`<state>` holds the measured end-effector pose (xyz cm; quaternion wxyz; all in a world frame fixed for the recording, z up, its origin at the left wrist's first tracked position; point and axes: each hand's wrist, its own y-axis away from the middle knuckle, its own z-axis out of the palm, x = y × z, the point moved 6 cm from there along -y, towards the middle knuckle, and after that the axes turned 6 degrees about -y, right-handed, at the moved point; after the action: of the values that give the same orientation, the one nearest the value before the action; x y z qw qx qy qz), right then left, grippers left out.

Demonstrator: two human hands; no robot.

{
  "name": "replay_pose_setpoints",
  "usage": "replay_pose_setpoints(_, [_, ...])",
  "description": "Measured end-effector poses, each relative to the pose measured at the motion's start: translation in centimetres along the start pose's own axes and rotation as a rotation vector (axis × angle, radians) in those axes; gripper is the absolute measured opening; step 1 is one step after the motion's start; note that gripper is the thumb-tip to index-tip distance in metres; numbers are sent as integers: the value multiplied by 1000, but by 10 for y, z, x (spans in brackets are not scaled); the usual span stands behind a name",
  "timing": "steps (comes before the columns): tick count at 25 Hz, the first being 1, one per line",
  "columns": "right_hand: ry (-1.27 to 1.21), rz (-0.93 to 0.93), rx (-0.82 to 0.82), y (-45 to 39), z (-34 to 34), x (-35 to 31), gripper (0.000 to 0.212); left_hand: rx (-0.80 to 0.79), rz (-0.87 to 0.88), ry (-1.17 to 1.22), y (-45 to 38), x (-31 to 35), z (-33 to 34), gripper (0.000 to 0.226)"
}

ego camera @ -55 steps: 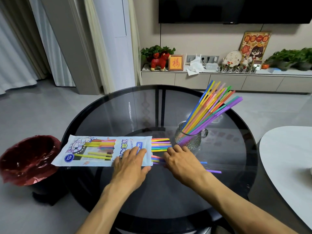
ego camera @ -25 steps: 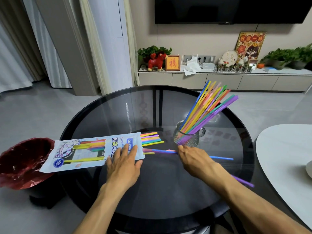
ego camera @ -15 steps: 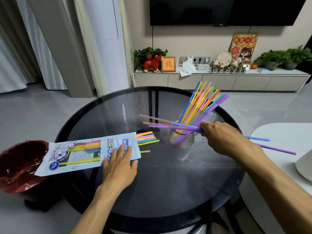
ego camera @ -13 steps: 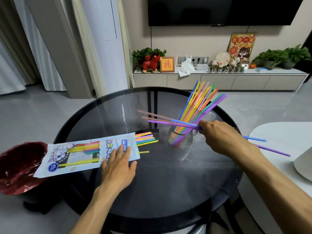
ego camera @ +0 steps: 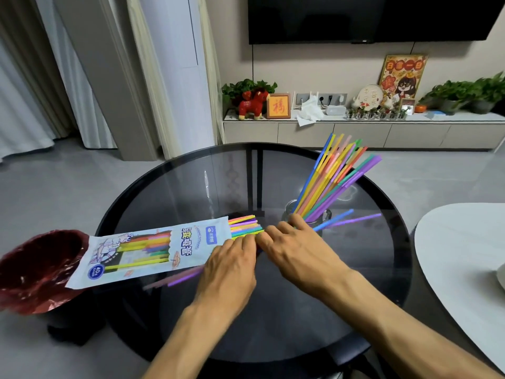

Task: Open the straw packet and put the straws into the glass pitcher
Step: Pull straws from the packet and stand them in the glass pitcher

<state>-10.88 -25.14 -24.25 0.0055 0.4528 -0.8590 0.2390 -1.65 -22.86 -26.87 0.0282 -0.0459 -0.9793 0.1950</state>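
1. A red-lined bin [ego camera: 38, 266] stands on the floor, left of the table [ego camera: 169, 192], its rim under the packet's far-left end.
2. The packet [ego camera: 153, 250] lies flat on the table's left part, its closed end overhanging the edge toward the bin and its open end pointing at the pitcher.
3. Straw ends [ego camera: 244, 225] in yellow, purple, pink and green stick out of the packet's open end, between packet and pitcher.
4. A few loose straws [ego camera: 180, 279], purple and pink, lie on the table just below the packet's near edge, running under the left hand.
5. The left hand [ego camera: 232, 266] lies palm-down on the table at the packet's open end, fingers stretched forward and close together, their tips at the straw ends. Whether it grips anything, I cannot tell.
6. The right hand [ego camera: 295, 253] lies just beside it, between packet and pitcher, fingers spread and bent, tips touching the left fingertips near the straw ends. A blue straw [ego camera: 334, 218] and a purple straw [ego camera: 355, 220] stick out from behind it to the right; whether it is clamped on them, I cannot tell.
7. The pitcher [ego camera: 325, 216] stands right of the packet, just behind the right fingers, mostly hidden by them.
8. A bunch of straws [ego camera: 333, 176] stands in the pitcher, leaning up and right.
9. A white tabletop [ego camera: 459, 258] sits right of the table.
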Motion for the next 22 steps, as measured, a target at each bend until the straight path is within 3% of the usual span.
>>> replay_pose_setpoints(2, [52, 35, 92, -3, -14, 4, 20, -72, -70, 136, -3, -8, 2, 8])
replay_pose_setpoints(6, [20, 223, 508, 0, -64, 28, 26, -13, -312, 293, -10, -31, -4, 23])
replay_pose_setpoints(9, [-288, 428, 644, 8, -74, 58, 25, 146, -389, 633, -21, -34, -38, 29])
replay_pose_setpoints(11, [-609, 568, 630, 8, -66, 67, 25, 209, -314, 979, -32, -28, -55, 25])
replay_pose_setpoints(13, [-870, 670, 573, 5, -55, 63, 25, 204, -228, 1162, -35, -20, -54, 21])
replay_pose_setpoints(17, [-1139, 801, 430, 7, -33, 59, 34, 129, -282, 1093, -22, -15, -12, 17])
replay_pose_setpoints(22, [-1343, 804, 335, 3, -20, 61, 46, 19, -320, 1101, -9, -10, 10, 14])
